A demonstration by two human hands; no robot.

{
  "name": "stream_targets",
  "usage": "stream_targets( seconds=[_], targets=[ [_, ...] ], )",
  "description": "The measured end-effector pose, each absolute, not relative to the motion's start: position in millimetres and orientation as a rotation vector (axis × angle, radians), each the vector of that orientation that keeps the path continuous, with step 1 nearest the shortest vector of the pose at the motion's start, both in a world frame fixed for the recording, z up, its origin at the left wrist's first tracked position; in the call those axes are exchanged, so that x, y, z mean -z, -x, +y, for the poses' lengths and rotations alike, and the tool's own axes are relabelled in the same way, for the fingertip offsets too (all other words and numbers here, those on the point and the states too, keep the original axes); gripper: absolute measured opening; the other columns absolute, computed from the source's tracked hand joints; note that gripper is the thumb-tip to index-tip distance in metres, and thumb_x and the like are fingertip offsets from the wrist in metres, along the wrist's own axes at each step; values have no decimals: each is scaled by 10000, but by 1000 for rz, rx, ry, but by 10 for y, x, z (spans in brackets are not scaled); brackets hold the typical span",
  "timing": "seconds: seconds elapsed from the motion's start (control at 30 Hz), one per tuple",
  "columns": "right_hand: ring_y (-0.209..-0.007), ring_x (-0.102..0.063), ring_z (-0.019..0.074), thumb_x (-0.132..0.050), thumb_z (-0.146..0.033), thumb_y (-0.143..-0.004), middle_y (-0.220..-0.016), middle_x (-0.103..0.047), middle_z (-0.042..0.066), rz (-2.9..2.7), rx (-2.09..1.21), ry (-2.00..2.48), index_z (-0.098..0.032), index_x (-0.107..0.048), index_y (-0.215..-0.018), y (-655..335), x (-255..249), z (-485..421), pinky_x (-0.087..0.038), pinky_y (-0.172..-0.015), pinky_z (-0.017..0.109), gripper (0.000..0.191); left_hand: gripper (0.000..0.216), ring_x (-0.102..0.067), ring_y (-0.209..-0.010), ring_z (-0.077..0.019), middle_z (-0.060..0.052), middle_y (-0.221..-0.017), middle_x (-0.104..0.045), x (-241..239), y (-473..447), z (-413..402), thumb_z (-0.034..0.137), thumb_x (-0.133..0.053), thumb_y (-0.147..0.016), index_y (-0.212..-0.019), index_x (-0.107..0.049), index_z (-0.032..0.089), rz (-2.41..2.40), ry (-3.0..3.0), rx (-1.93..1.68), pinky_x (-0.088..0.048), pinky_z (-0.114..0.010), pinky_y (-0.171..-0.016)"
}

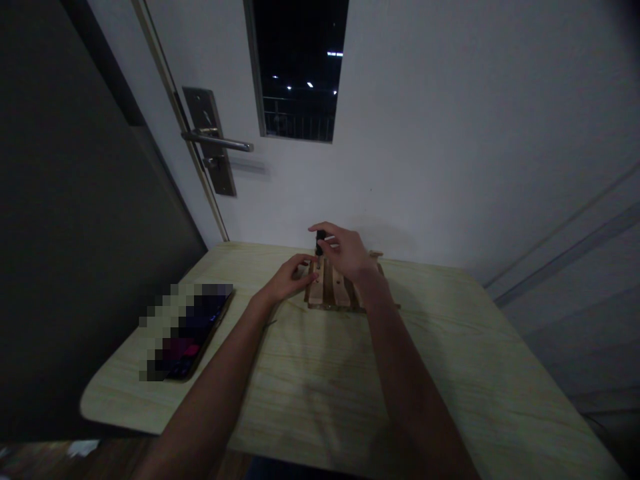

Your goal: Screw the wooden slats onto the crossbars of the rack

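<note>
A short black-handled screwdriver (321, 241) stands nearly upright in my right hand (347, 252), its handle between thumb and fingers. The shaft points down at the left part of a small slatted wooden piece (330, 287), which lies at the far side of the table. My left hand (291, 277) grips the left side of this wooden piece, with thumb and index finger either side of the spot below the screwdriver. Small dark holes or screws mark the light slats; whether a screw sits under the tip is too small to tell. My right wrist hides part of the wooden piece.
A phone (193, 340), partly pixelated, lies at the left of the pale wood-grain table (310, 373). A thin dark object (270, 325) is beside my left forearm. Behind the table is a white door (425, 133) with a metal handle (220, 141) and a narrow window.
</note>
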State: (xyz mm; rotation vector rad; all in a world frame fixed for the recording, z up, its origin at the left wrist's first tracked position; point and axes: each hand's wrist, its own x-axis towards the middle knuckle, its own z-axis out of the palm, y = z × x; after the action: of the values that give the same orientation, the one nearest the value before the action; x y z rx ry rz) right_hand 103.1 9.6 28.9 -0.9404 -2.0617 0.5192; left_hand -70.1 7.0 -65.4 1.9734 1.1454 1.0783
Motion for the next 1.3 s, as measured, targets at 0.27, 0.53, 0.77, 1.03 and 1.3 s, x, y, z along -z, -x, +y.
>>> stream_targets(
  seconds=[0.27, 0.53, 0.77, 1.03, 1.3],
  targets=[
    [-768, -665, 151, -603, -195, -782, -929, -717, 21, -1971, -473, 1012, -230, -666, -1018, -1018, -229, 155, -561, -758, 305, 247, 416, -567, -1026, -222, -93, -1156, -587, 697, 714, 86, 383, -608, -792, -1147, -537, 178, 1127, -1956, -1077, -459, -364, -899],
    [-861, -673, 177, -503, -114, -785, -1076, -685, 83, -2024, -529, 1026, -160, -614, -1140, -1002, -265, 115, -568, -779, 315, 375, 427, -576, -994, -219, -98, -1141, -591, 685, 707, 74, 405, -613, -789, -1145, -537, 181, 1125, -1935, -1077, -463, -371, -889],
    [-788, -660, 165, -528, -118, -793, -873, -696, 27, -2021, -447, 1009, -221, -607, -1080, -1019, -272, 115, -554, -713, 297, 315, 403, -561, -1033, -219, -98, -1170, -580, 685, 712, 79, 394, -606, -800, -1136, -539, 183, 1121, -1954, -1069, -448, -373, -916],
    [-800, -668, 179, -583, -192, -789, -995, -702, 49, -1970, -366, 1032, -231, -635, -1073, -995, -181, 179, -556, -768, 345, 291, 395, -561, -1036, -221, -96, -1146, -592, 671, 705, 78, 379, -614, -788, -1121, -551, 178, 1124, -1958, -1081, -443, -377, -921],
    [-858, -669, 170, -502, -115, -800, -1105, -672, 76, -1998, -472, 1012, -177, -622, -1095, -956, -269, 109, -560, -799, 339, 324, 422, -574, -994, -217, -94, -1111, -603, 708, 705, 98, 381, -624, -775, -1134, -546, 174, 1125, -1948, -1098, -462, -365, -887]
  ],
)
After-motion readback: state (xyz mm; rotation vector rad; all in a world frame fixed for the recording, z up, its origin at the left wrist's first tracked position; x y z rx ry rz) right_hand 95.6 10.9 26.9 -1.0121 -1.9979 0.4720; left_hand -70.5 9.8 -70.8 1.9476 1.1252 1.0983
